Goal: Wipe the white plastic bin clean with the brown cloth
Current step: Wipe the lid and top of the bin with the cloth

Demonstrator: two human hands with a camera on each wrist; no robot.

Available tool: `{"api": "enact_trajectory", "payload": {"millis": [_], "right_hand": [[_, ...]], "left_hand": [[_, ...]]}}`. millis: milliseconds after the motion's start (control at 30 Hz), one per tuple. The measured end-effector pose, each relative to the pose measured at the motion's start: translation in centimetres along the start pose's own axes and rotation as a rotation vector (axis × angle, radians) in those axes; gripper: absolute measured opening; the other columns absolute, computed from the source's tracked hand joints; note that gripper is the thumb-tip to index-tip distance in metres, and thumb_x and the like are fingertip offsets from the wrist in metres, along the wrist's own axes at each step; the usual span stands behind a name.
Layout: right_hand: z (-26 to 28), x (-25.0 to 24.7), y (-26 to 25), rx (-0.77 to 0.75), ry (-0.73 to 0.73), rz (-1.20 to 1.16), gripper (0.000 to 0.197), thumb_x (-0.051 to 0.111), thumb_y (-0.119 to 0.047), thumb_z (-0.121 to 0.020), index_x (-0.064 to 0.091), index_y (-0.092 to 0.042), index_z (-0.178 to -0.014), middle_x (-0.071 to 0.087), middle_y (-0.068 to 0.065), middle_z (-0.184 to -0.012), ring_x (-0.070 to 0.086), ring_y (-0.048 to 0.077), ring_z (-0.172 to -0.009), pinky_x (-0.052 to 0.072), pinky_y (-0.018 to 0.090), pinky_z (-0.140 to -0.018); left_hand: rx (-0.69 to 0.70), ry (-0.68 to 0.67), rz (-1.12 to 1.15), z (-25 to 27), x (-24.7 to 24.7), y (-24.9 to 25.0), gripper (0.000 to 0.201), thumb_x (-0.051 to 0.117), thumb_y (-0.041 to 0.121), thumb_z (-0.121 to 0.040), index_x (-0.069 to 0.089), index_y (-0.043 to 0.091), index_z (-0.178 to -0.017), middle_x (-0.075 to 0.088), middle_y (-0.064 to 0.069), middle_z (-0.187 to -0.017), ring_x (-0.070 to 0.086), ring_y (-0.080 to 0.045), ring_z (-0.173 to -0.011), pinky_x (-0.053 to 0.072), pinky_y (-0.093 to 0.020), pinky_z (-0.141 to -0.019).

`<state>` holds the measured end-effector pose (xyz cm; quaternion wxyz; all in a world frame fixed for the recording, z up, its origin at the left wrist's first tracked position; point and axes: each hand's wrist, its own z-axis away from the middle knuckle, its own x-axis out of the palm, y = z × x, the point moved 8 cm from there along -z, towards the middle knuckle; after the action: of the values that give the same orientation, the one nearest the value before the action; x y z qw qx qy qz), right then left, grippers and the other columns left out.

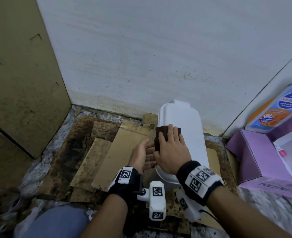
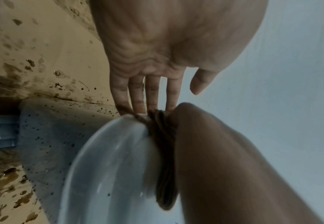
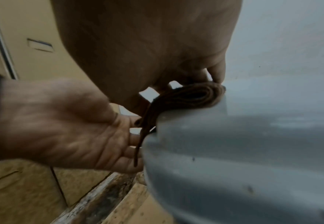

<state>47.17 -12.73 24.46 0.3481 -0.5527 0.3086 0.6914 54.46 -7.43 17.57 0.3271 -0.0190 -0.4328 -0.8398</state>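
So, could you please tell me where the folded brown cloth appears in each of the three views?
Head: folded brown cloth centre, pressed under the right hand on the overturned white plastic bin.
Left wrist: lower centre, draped over the bin's edge.
Right wrist: centre, bent over the bin's corner.
Shared landmark: the left hand, fingers straight against the bin's side.

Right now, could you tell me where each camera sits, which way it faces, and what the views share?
Head: on the head, looking down at the white bin; both forearms show, right hand flat on the brown cloth.
Left wrist: along the left hand, whose straight fingers touch the bin's side.
Right wrist: under the right palm, facing the left hand across the bin.
Shared: cloth, bin, both hands.
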Motion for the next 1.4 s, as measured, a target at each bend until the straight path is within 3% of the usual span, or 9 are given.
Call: {"api": "enact_trajectory", "payload": {"millis": [167, 400, 567, 733, 800, 867, 1000, 1167, 1400], "right_hand": [[0.4, 0.0, 0.4, -0.016, 0.004, -0.019, 0.063, 0.034, -0.039, -0.095, 0.018, -0.012, -0.149, -0.004, 0.023, -0.159, -0.002, 0.036, -0.148, 0.008, 0.047, -0.120], [-6.1, -1.3, 2.2, -0.005, -0.071, -0.033, 0.065, 0.037, -0.036, -0.093, 0.017, -0.015, -0.151, -0.006, 0.021, -0.159, -0.004, 0.035, -0.147, 0.011, 0.047, -0.119], [-3.5, -0.9, 0.9, -0.064, -0.066, -0.049, 0.061, 0.041, -0.031, -0.092, 0.024, -0.012, -0.148, -0.005, 0.022, -0.159, -0.004, 0.035, -0.147, 0.010, 0.047, -0.119], [3.3, 0.7, -1.2, -0.134, -0.016, -0.102, 0.078, 0.008, -0.040, -0.078, 0.028, -0.011, -0.148, 0.000, 0.022, -0.159, 0.000, 0.037, -0.148, 0.013, 0.050, -0.119], [4.6, 1.2, -1.6, -0.147, 0.034, -0.098, 0.084, 0.005, -0.040, -0.073, 0.033, -0.011, -0.146, 0.008, 0.023, -0.158, 0.007, 0.039, -0.147, 0.019, 0.053, -0.117], [4.2, 1.4, -1.2, -0.128, -0.006, -0.100, 0.084, 0.002, -0.042, -0.073, 0.024, -0.014, -0.150, -0.001, 0.020, -0.160, 0.000, 0.036, -0.148, 0.011, 0.048, -0.119], [-0.2, 0.2, 0.1, -0.081, -0.033, -0.045, 0.064, 0.024, -0.037, -0.093, 0.013, -0.014, -0.152, -0.007, 0.019, -0.160, -0.004, 0.033, -0.148, 0.008, 0.046, -0.120], [-6.3, -1.1, 2.0, -0.041, -0.093, -0.007, 0.066, 0.042, -0.033, -0.093, 0.016, -0.014, -0.151, -0.007, 0.022, -0.159, -0.002, 0.038, -0.147, 0.012, 0.048, -0.119], [-1.4, -0.1, 1.3, -0.155, -0.049, -0.081, 0.065, 0.041, -0.040, -0.096, 0.016, -0.017, -0.152, -0.002, 0.019, -0.160, 0.002, 0.034, -0.147, 0.015, 0.045, -0.119]], "left_hand": [[0.010, 0.001, -0.014, 0.1, 0.3, -0.1, 0.043, 0.035, 0.038, -0.105, 0.071, 0.017, -0.111, 0.070, -0.004, -0.096, 0.063, -0.020, -0.081, 0.049, -0.031, -0.069], [-0.002, 0.009, -0.028, -0.3, -0.2, -0.5, 0.044, 0.035, 0.039, -0.105, 0.074, 0.020, -0.098, 0.070, -0.006, -0.092, 0.062, -0.022, -0.083, 0.049, -0.031, -0.068], [0.006, 0.022, -0.003, -0.5, -0.5, -0.4, 0.041, 0.036, 0.036, -0.105, 0.072, 0.018, -0.095, 0.069, -0.005, -0.087, 0.060, -0.020, -0.076, 0.048, -0.031, -0.069], [-0.016, 0.035, 0.018, -0.2, -0.7, -0.4, 0.043, 0.034, 0.038, -0.106, 0.071, 0.017, -0.105, 0.069, -0.006, -0.100, 0.062, -0.021, -0.083, 0.050, -0.032, -0.069], [-0.019, 0.035, 0.022, 0.0, -0.7, -0.3, 0.042, 0.034, 0.038, -0.106, 0.071, 0.017, -0.106, 0.068, -0.004, -0.101, 0.062, -0.021, -0.085, 0.050, -0.032, -0.070], [-0.015, 0.026, 0.009, 0.1, -0.6, -0.4, 0.042, 0.033, 0.038, -0.106, 0.070, 0.018, -0.110, 0.068, -0.004, -0.100, 0.062, -0.020, -0.086, 0.050, -0.032, -0.070], [-0.018, 0.020, 0.005, 0.1, -0.6, -0.6, 0.042, 0.032, 0.038, -0.106, 0.070, 0.020, -0.109, 0.069, -0.004, -0.095, 0.061, -0.019, -0.080, 0.049, -0.030, -0.067], [-0.030, 0.007, -0.003, -0.1, -0.3, -0.2, 0.048, 0.031, 0.038, -0.105, 0.072, 0.015, -0.116, 0.070, -0.005, -0.097, 0.061, -0.021, -0.084, 0.048, -0.030, -0.069], [-0.015, 0.000, -0.014, -0.5, -0.7, 0.1, 0.040, 0.036, 0.039, -0.105, 0.070, 0.018, -0.108, 0.070, -0.003, -0.098, 0.063, -0.019, -0.081, 0.050, -0.030, -0.068]]}}
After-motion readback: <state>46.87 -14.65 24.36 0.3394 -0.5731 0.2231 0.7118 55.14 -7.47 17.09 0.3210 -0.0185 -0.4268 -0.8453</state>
